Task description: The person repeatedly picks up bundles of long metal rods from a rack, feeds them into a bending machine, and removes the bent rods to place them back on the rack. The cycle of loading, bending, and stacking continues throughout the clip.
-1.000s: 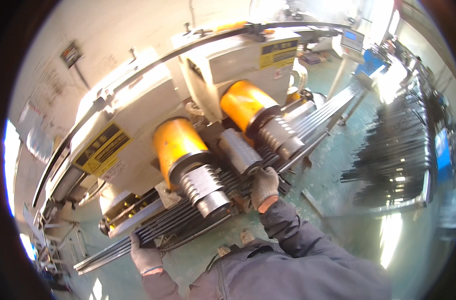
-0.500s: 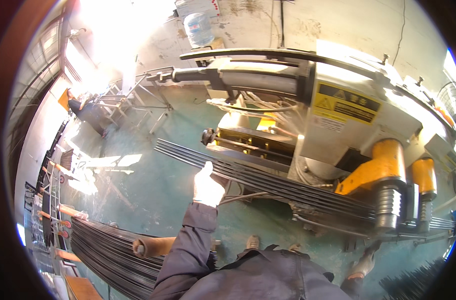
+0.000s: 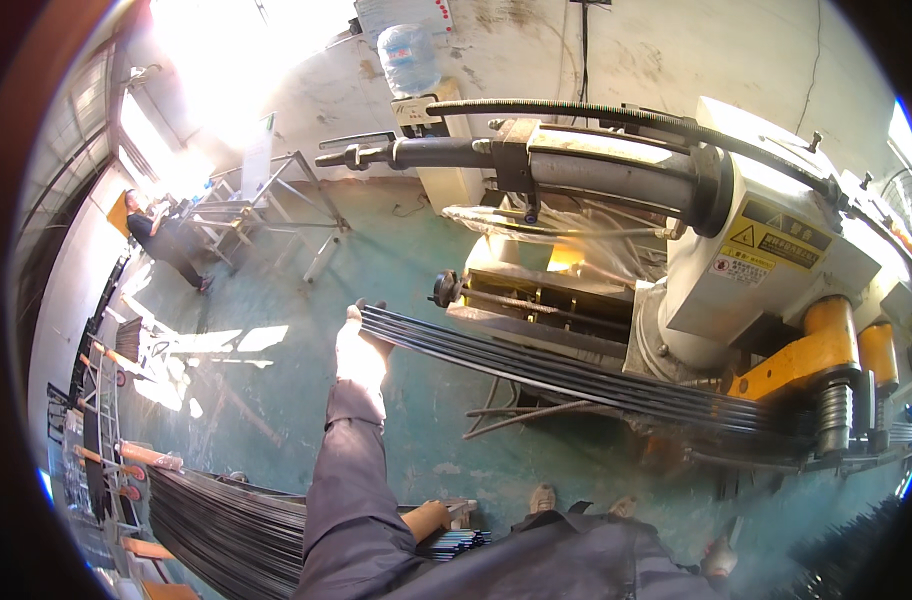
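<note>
My left hand (image 3: 362, 345), in a pale glove, is closed around the left ends of a bundle of long, thin black metal rods (image 3: 536, 373). From there the rods run side by side to the right, in front of the machine (image 3: 776, 265), and pass by its yellow clamp arm (image 3: 801, 352) and the ribbed steel roller (image 3: 834, 415). Low at the right, close to my body, is my gloved right hand (image 3: 719, 558). It is small and partly cut off by my clothing, and its fingers cannot be made out.
A large stack of black rods (image 3: 226, 525) lies at the lower left beside orange-padded rack posts (image 3: 148, 456). More dark rods (image 3: 856, 545) are at the lower right. A person (image 3: 161, 240) stands by a metal frame (image 3: 266, 205) at the far left. A water dispenser (image 3: 441, 165) stands by the wall.
My left hand has moved left and away from me, from along the rods to their ends. The view has shifted, so the machine now appears farther right. My right hand is lower.
</note>
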`<act>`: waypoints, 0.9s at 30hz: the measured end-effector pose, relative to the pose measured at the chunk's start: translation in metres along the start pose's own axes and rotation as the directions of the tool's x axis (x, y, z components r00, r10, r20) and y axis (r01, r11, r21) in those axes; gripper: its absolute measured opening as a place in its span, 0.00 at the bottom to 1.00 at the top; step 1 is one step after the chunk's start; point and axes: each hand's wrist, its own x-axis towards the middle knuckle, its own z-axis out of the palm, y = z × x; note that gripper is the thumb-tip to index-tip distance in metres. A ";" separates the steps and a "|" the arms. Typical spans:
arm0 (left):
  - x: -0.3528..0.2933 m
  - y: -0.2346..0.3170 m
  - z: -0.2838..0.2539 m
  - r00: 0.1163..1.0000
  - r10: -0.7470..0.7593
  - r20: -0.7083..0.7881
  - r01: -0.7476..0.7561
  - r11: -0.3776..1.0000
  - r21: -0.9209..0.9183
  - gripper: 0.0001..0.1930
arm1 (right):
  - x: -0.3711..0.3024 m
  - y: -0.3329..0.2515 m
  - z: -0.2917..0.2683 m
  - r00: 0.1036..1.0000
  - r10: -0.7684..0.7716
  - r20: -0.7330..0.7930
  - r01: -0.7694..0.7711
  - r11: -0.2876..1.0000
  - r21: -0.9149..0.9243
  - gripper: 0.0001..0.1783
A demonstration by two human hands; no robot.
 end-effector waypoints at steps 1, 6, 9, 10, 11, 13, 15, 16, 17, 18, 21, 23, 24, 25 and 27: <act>0.000 -0.002 -0.002 0.999 0.027 0.017 -0.027 1.000 0.002 0.19 | -0.004 0.000 -0.004 1.000 -0.020 0.001 0.020 0.992 -0.123 0.18; -0.003 0.002 -0.014 0.995 0.054 0.081 -0.067 0.985 0.158 0.17 | -0.025 -0.022 -0.016 0.987 0.126 -0.097 -0.139 0.979 -0.150 0.14; 0.002 0.011 -0.012 0.963 -0.233 0.134 0.206 0.960 0.190 0.31 | -0.036 -0.053 -0.002 0.991 0.130 -0.039 -0.136 0.960 -0.244 0.13; 0.002 0.012 -0.008 0.953 -0.303 0.011 0.300 0.948 0.105 0.34 | -0.039 -0.067 0.003 0.990 0.142 0.013 -0.138 0.978 -0.158 0.13; -0.001 0.013 -0.003 0.956 -0.292 0.031 0.288 0.952 0.100 0.35 | -0.043 -0.080 0.013 0.979 0.202 0.028 -0.203 0.975 0.091 0.22; -0.013 0.007 0.013 0.991 -0.077 -0.110 0.085 0.994 0.071 0.36 | -0.048 -0.107 0.023 0.980 0.155 0.127 -0.167 0.982 0.090 0.21; -0.034 -0.003 0.029 0.995 -0.016 -0.101 0.023 0.997 0.071 0.37 | -0.040 -0.127 0.031 0.976 0.129 0.174 -0.148 0.984 0.103 0.21; -0.048 -0.011 0.034 0.996 0.006 -0.094 0.000 0.998 0.062 0.37 | -0.030 -0.133 0.033 0.972 0.084 0.220 -0.113 0.986 0.125 0.20; -0.061 -0.022 0.037 0.995 0.019 -0.100 -0.014 0.999 0.048 0.37 | -0.017 -0.134 0.032 0.970 0.102 0.221 -0.124 0.988 0.088 0.20; -0.072 -0.032 0.038 0.992 0.040 -0.119 -0.037 0.999 0.029 0.38 | 0.001 -0.132 0.031 0.966 0.094 0.240 -0.112 0.992 0.063 0.19; -0.101 -0.090 0.009 0.984 0.031 -0.174 -0.031 1.000 0.003 0.39 | 0.073 -0.108 0.021 0.868 -0.204 0.452 0.370 0.874 -0.316 0.17; -0.114 -0.149 -0.023 0.973 -0.065 -0.223 0.080 0.995 0.063 0.39 | 0.119 -0.086 0.009 0.850 -0.221 0.478 0.454 0.769 -0.451 0.16; -0.120 -0.182 -0.038 0.960 -0.132 -0.249 0.163 0.981 0.106 0.38 | 0.139 -0.076 0.000 0.799 -0.293 0.526 0.548 0.714 -0.435 0.16; -0.133 -0.215 -0.050 0.910 -0.387 -0.150 0.335 0.899 -0.282 0.37 | 0.158 -0.067 -0.010 0.785 -0.300 0.543 0.573 0.685 -0.450 0.16; -0.155 -0.268 -0.053 0.737 -0.669 0.091 0.282 0.182 -0.942 0.33 | 0.189 -0.051 -0.030 0.747 -0.315 0.585 0.638 0.586 -0.499 0.16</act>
